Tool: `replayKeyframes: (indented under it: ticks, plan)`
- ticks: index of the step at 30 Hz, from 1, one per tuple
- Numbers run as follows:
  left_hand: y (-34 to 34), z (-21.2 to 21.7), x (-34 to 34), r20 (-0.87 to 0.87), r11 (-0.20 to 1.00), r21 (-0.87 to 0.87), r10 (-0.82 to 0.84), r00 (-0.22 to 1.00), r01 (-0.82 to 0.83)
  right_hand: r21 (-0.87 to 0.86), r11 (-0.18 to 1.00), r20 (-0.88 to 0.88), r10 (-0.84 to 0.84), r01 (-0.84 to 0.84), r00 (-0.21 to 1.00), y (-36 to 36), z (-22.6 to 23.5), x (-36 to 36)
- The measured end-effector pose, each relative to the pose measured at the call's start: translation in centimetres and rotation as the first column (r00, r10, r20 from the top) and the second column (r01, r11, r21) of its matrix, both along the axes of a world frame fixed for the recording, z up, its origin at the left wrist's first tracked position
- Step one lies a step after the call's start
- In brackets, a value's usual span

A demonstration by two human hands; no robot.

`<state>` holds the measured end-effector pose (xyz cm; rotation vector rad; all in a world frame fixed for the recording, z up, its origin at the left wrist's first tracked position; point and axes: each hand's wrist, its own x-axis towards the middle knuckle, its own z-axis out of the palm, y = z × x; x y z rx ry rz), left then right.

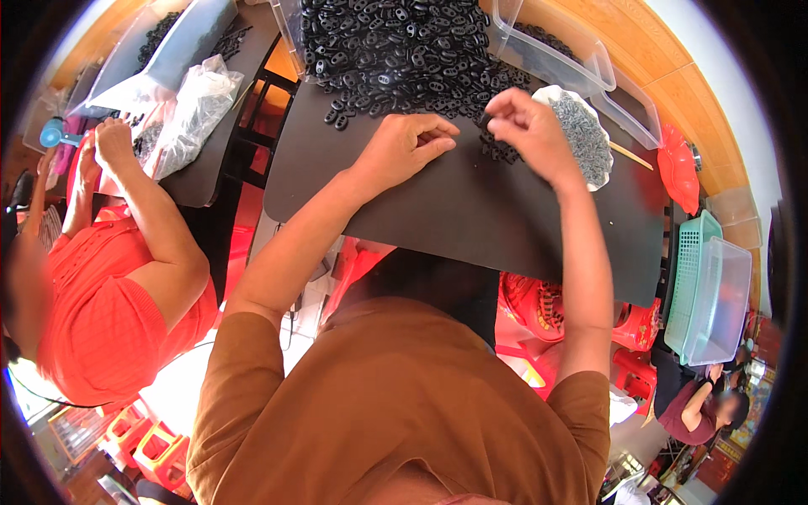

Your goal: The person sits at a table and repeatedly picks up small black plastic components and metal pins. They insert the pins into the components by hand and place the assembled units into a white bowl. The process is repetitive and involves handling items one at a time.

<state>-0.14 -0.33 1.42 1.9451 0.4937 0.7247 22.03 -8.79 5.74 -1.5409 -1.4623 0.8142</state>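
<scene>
Flanking the black table (pixel 471 210), a clear plastic bag (pixel 195 111) of small grey parts lay far left, and a clear tub (pixel 547 46) stood top right. The left hand (pixel 402 147) curled its fingers, tips touching the table. The right hand (pixel 526 126) pinched one piece from the pile of black oval parts (pixel 396 50), beside a white dish (pixel 582 135).

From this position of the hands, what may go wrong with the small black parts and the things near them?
1. The heap of small black parts spreads loose on the black board; a sweep of the left hand might scatter them.
2. The right hand works beside the white dish of small grey pieces; a bump could tip it.
3. The dish sits near the board's right edge, so pieces may fall off.
</scene>
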Motion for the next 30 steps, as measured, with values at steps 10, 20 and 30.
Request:
replayKeyframes:
  ticks: [10, 20, 30]
  plan:
    - [0.1, -0.8, 0.4, 0.009, 0.988, 0.149, -0.034, 0.999, 0.033, 0.472, 0.805, 0.076, -0.443, 0.359, 0.893, 8.2, 3.9, 13.9]
    - [-0.5, -0.8, 0.3, 0.017, 0.968, 0.25, -0.022, 1.0, 0.017, 0.341, 0.8, -0.141, 0.562, -0.494, 0.815, -6.8, 10.2, -8.9]
    - [-1.2, -0.2, 1.1, -0.06, 0.85, 0.525, -0.014, 0.998, 0.043, 0.594, 0.24, -0.097, 0.969, -0.768, 0.228, -11.8, 12.8, -15.5]
